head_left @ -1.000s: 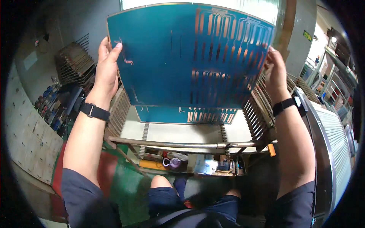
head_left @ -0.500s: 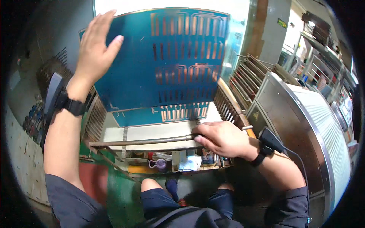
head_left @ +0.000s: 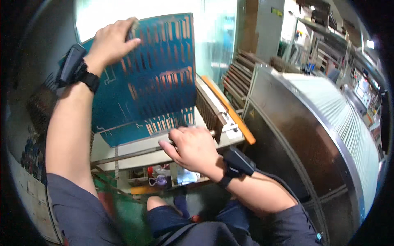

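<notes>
Blue panel (head_left: 150, 84), left hand (head_left: 110, 44) at top — right hand (head_left: 191, 148) around bar (head_left: 127, 156)

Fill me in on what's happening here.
A person is handling a blue board that stands on edge in a slotted rack. The left hand is at the board's top edge, and the right hand grips the bar along the rack's front. Part of a second board shows below the first one's lower edge.
</notes>
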Tool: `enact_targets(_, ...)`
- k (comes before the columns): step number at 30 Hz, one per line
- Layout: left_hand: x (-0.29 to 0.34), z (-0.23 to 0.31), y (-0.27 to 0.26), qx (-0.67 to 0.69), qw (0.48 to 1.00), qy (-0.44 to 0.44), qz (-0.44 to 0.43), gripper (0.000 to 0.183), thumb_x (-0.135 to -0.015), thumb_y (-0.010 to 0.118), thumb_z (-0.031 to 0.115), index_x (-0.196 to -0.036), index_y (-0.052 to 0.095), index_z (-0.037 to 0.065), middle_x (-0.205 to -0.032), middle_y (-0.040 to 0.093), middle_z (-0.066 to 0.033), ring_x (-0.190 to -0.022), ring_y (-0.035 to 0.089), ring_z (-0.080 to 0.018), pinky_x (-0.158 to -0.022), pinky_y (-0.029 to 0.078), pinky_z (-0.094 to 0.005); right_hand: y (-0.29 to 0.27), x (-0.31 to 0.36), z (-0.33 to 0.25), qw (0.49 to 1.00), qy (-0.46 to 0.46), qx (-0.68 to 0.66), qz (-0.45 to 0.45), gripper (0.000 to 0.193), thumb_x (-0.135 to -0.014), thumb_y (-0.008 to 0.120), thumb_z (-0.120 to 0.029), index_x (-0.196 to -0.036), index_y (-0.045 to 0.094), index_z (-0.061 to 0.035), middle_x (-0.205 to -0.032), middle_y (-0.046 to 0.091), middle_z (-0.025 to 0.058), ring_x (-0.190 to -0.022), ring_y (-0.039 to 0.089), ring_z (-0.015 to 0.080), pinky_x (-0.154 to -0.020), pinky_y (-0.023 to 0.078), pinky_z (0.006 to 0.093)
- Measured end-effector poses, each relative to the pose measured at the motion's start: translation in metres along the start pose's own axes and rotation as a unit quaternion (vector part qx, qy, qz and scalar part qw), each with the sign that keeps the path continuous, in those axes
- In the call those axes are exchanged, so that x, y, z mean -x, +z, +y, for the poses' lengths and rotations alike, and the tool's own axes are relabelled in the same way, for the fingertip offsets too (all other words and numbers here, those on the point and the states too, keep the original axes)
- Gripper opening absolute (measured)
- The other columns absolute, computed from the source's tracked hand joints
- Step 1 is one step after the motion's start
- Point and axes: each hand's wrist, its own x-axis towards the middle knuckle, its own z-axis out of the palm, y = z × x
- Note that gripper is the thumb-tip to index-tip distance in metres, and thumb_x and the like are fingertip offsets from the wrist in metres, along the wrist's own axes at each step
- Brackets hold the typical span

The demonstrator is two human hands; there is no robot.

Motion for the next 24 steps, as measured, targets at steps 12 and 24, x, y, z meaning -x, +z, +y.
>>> enact_targets(12,-0.005,-0.033,0.056,-0.056,0.995,0.05,0.06,0.073,-0.094,0.063,0.059,-0.155,0.044,0.023,-0.147,0.057,-0.0148,-0.134,0.057,-0.0344,-0.111,0.047,-0.0492,0.011,0.006,0.032,0.997,-0.039,-0.052,-0.029,0.025,-0.093,0.056,-0.027,-0.092,0.052,-0.0025,-0.069,0.067,0.0158,-0.068,0.069,0.0372,-0.065,0.054,0.0526)
enact_targets(24,-0.01,-0.044,0.059,0.091,0.993,0.062,-0.033,0.074,-0.095,0.068,0.048,-0.157,0.041,0.018,-0.148,0.054,-0.0217,-0.136,0.055,-0.0347,-0.113,0.045,-0.0462,-0.008,-0.002,0.028,0.978,-0.003,-0.088,-0.187,0.035,-0.096,0.051,-0.036,-0.099,0.059,-0.0023,-0.082,0.07,0.0228,-0.082,0.069,0.0437,-0.076,0.055,0.0565)
